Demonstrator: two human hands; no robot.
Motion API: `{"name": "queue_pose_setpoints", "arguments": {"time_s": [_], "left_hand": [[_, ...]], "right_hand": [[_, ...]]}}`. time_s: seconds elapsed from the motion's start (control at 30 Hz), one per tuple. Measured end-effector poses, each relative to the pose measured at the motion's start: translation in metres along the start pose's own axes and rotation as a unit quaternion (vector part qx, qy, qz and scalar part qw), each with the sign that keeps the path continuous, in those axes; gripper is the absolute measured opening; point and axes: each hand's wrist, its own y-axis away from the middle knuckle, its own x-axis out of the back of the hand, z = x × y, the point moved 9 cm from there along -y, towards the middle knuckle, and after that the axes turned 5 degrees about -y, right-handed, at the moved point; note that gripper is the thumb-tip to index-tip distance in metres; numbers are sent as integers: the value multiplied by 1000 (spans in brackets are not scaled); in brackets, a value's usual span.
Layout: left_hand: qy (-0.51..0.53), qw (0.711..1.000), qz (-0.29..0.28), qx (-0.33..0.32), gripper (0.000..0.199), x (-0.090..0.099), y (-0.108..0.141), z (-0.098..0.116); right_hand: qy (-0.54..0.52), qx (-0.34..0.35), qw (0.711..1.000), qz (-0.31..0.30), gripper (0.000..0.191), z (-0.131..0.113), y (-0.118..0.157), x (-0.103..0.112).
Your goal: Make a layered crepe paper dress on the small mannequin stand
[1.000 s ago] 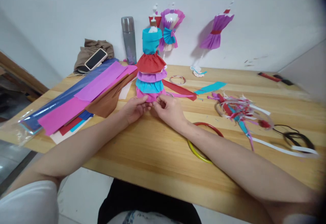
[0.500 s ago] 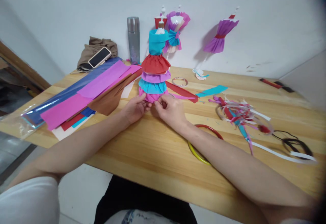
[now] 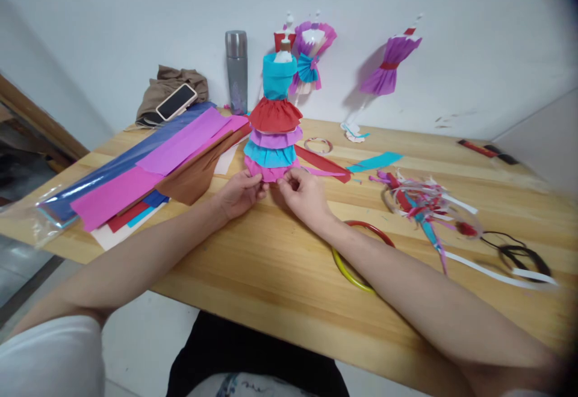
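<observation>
A small mannequin in a tiered paper dress point(image 3: 276, 114) stands upright on the table, with a blue top and red, purple, blue and pink ruffles. The bottom pink ruffle point(image 3: 271, 173) is pinched at its left by my left hand point(image 3: 244, 193), thumb on the paper. My right hand point(image 3: 306, 197) pinches the same ruffle's lower edge at the right. A loose pink strip point(image 3: 326, 172) runs out to the right from behind my right hand. The mannequin's base is hidden.
Crepe paper sheets point(image 3: 180, 138), a phone point(image 3: 176, 102) and a flask point(image 3: 237, 71) are at the left. Other dressed mannequins point(image 3: 392, 65) stand by the wall. Paper scraps point(image 3: 422, 201) lie right; a red and yellow ring point(image 3: 345, 267) is under my right forearm.
The dress's lower ruffles have shifted very slightly left. My right hand's fingertips have moved a little right along the pink ruffle, while both hands keep their pinch.
</observation>
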Motion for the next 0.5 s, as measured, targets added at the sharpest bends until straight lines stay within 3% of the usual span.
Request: {"name": "queue_pose_setpoints", "arguments": {"time_s": [0.5], "left_hand": [[-28,999,10,-16,14,3,-1,1]], "right_hand": [[-37,-16,999,0,16,4,0,1]]}}
